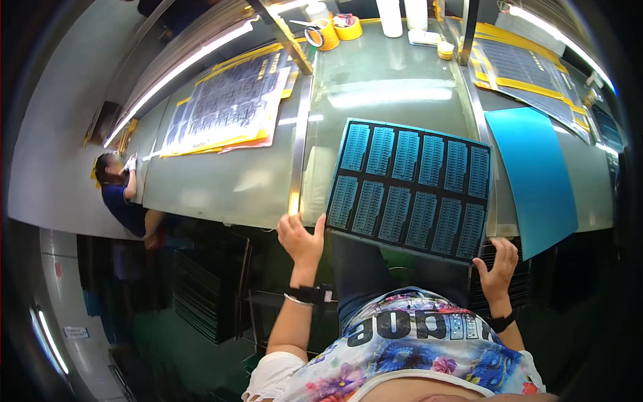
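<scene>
A rectangular circuit board panel (408, 191), black with two rows of light-blue patterned blocks, lies slanted on the glass-topped bench (388, 80), its near edge reaching past the bench front. Beside its near left corner is my left hand (301, 240), fingers spread and thumb up close to the panel's edge. My right hand (498, 266) is at the near right corner, with the thumb at the edge and the fingers apart. Neither hand visibly grips the panel; whether the left thumb touches it I cannot tell. To the right lies a plain blue sheet (536, 174), overhanging the bench front.
Yellow-edged film sheets lie left (228, 100) and right (529, 74). Yellow tape rolls (325, 35) and white bottles (390, 17) stand at the back. Metal posts (469, 33) rise from the bench. Racked panels (204, 295) stand below. A co-worker (124, 194) is at far left.
</scene>
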A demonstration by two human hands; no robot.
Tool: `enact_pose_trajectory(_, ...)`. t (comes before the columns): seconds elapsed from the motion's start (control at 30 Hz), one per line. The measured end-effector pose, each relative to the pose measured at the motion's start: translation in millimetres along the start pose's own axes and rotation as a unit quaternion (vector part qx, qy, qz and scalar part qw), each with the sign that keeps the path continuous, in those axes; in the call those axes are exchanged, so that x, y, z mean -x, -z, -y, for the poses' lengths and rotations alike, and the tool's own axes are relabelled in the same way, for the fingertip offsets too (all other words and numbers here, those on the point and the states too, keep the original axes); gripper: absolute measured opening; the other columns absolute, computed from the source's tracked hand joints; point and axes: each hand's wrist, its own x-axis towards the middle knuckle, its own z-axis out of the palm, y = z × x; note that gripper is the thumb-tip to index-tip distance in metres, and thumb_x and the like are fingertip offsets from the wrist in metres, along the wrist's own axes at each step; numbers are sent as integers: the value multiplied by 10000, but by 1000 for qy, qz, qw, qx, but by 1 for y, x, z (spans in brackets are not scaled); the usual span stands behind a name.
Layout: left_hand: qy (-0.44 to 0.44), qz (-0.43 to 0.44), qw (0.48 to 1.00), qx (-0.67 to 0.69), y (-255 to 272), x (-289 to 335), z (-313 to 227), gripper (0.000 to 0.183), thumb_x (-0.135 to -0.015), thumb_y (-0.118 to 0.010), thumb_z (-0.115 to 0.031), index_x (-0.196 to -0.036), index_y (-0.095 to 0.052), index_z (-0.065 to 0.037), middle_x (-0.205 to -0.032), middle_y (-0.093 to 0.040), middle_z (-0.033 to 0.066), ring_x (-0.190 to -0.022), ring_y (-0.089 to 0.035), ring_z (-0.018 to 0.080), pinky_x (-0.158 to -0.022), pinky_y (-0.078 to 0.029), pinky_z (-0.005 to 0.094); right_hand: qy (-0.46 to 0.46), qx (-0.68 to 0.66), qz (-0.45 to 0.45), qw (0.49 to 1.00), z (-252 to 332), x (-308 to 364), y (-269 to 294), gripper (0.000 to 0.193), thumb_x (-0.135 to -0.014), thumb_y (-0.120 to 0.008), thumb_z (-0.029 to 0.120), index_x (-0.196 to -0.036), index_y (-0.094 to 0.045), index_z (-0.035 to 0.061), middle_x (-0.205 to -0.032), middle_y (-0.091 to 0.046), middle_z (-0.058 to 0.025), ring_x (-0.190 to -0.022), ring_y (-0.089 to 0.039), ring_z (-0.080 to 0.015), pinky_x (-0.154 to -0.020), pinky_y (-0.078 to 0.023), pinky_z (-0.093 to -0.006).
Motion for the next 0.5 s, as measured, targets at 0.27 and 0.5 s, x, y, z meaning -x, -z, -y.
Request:
enact_pose_trajectory(0.27,371,199,781,461,-17,24,6,329,-848,-650,-296,-649,-568,-48,-593,-559,9,-524,-501,94,-493,-385,256,-273,-675,178,662,10,-12,-38,224,-895,-517,78,-1102,-524,-9,-949,-645,-97,-757,-647,-190,-746,-541,-337)
enact_pose_trajectory(0.5,336,313,640,616,-10,51,2,232,-898,-574,-187,-696,-513,-90,-598,-486,-5,-540,-458,99,-534,-381,239,-268,-726,268,574,-32,1,-15,382,-861,-585,108,-1205,-466,-4,-1027,-617,-137,-813,-648,-244,-681,-565,-351)
